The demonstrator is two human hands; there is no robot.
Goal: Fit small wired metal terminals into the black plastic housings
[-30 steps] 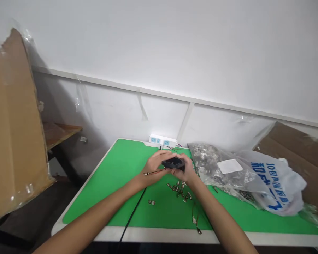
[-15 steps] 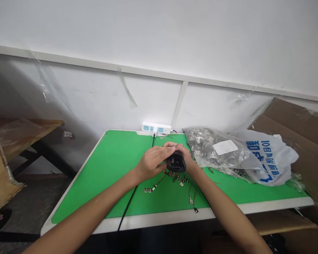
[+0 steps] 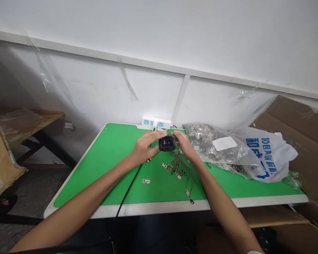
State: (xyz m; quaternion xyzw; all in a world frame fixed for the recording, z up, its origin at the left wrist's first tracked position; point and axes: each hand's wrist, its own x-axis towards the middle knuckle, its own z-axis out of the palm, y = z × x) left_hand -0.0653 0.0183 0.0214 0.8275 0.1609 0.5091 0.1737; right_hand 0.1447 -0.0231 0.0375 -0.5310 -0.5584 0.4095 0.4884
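A black plastic device point(image 3: 166, 143) with a rounded end and a recessed face is held above the table, between my two hands. My left hand point(image 3: 145, 146) grips its left side, with fingers over the top and the thumb lower down. On the opposite side, the bent fingers of my right hand point(image 3: 184, 143) rest against the device; their tips are partly hidden. Below lies a loose pile of small metal parts point(image 3: 176, 164). Nearer me are a pair of joined ring-shaped parts point(image 3: 146, 181) and a thin brown wire with metal ends point(image 3: 188, 192).
The green tabletop point(image 3: 95, 169) has a white edge. A white power strip point(image 3: 157, 122) stands by the wall, and a black cable point(image 3: 129, 187) crosses the table. Plastic bags of metal parts point(image 3: 209, 141) lie right, beside a cardboard box point(image 3: 302, 130).
Both hands and the black device have shifted up and slightly left in view. The right hand's fingers have come from behind the device to its side, uncovering more of the pile.
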